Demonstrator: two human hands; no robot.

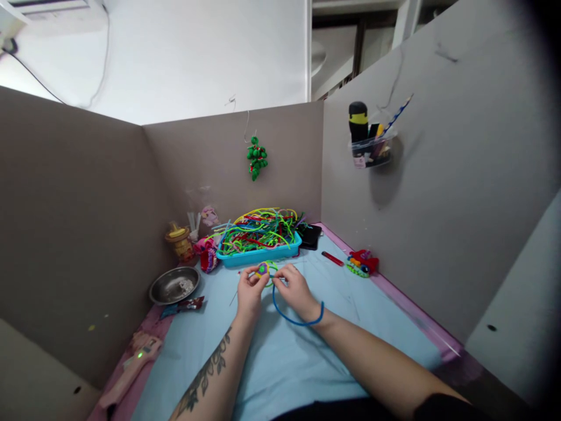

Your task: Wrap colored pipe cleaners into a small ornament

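Note:
My left hand (251, 289) pinches a small pipe-cleaner piece (262, 269) with green, purple and yellow in it. A green loop (272, 266) shows between my hands, near this piece. In the fingertips of my right hand (297, 288) is one end of a blue pipe cleaner (289, 319); its long part curves down and passes by my right wrist. Both hands are closed and close together above the blue cloth. Fingers hide where the blue end meets the small piece, so I cannot tell whether they are joined.
Beyond my hands stands a blue tray (258, 255) heaped with pipe cleaners. To the left are a metal bowl (169, 286) and a pink glue gun (135, 365). A red cutter (333, 258) and a colourful pipe-cleaner figure (363, 262) lie right. Grey panels (280, 152) surround the table.

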